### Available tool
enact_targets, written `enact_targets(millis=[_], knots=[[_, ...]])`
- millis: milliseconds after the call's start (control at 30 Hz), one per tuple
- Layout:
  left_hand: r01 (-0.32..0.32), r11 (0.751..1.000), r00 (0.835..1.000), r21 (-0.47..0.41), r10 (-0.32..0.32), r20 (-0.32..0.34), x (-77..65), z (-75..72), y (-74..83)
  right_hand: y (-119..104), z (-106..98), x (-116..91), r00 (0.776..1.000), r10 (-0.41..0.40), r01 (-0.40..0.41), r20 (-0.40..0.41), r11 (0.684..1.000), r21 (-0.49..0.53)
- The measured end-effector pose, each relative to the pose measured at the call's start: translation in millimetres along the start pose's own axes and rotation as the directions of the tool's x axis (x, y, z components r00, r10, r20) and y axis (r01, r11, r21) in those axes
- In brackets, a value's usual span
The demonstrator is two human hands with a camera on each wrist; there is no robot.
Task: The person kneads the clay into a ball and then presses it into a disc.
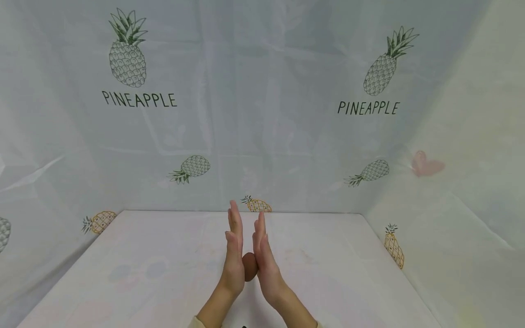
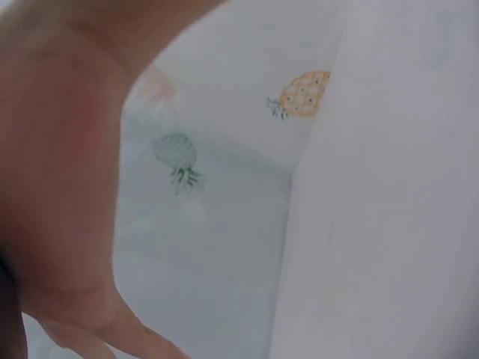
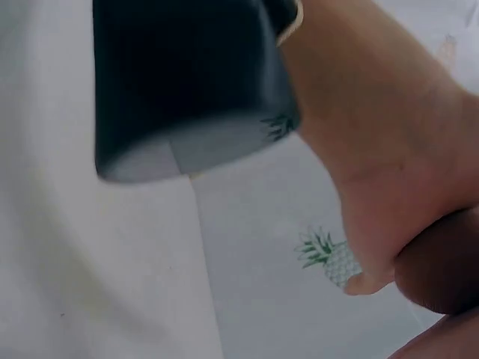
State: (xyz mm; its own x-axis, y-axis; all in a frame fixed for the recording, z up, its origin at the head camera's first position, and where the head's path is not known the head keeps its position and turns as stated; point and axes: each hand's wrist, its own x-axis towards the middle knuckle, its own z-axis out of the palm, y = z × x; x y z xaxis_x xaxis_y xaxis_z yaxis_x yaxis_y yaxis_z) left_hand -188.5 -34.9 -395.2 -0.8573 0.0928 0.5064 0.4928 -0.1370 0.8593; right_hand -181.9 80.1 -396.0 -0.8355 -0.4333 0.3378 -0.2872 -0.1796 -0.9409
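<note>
While pressing the brown egg-shaped object between the straight-fingered left hand and right hand, keep palms opposed and pressure even to prevent slipping.

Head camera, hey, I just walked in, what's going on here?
A person is holding what looks like a brown egg between their left hand and right hand. The palms face each other, with the egg between their lower parts and the fingers extended. The hands are over a pale table, in front of a pineapple-print curtain. I can't tell whether the egg touches the table.
</note>
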Motion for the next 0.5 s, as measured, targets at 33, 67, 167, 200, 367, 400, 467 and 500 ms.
enact_targets(millis=[33,67,167,200,367,400,467,500], knots=[[0.008,1.0,1.0,0.002,-0.008,-0.006,0.4,-1.5,-0.9,-1.1,1.3,-0.7,1.0,-0.003,0.003,0.002,1.0,-0.009],[0.015,1.0,1.0,0.001,-0.015,-0.008,0.8,-2.7,-2.0,-2.6,2.5,-1.5,1.0,-0.008,0.008,0.004,1.0,-0.018],[0.041,0.999,0.999,-0.008,-0.041,-0.005,1.3,-2.9,-4.8,-5.4,3.8,-2.8,1.0,-0.02,0.02,0.0,0.999,-0.037],[0.055,0.998,0.998,-0.01,-0.055,-0.005,1.2,-2.1,-5.7,-6.0,3.7,-2.9,1.0,-0.024,0.023,-0.005,0.999,-0.039],[0.098,0.995,0.995,-0.025,-0.098,0.022,-0.4,5.1,-13.7,-8.0,-0.8,-1.8,0.999,-0.039,0.037,-0.035,0.998,-0.047],[0.093,0.995,0.995,-0.019,-0.093,0.031,-1.2,6.6,-14.6,-8.7,-2.0,-1.6,0.998,-0.043,0.041,-0.042,0.998,-0.043],[0.082,0.997,0.995,-0.009,-0.081,0.054,-2.8,9.8,-16.4,-9.7,-4.7,-0.8,0.997,-0.052,0.05,-0.057,0.998,-0.039],[0.08,0.997,0.994,-0.006,-0.079,0.069,-3.5,11.1,-17.1,-10.4,-5.8,-0.4,0.996,-0.057,0.055,-0.066,0.998,-0.036]])
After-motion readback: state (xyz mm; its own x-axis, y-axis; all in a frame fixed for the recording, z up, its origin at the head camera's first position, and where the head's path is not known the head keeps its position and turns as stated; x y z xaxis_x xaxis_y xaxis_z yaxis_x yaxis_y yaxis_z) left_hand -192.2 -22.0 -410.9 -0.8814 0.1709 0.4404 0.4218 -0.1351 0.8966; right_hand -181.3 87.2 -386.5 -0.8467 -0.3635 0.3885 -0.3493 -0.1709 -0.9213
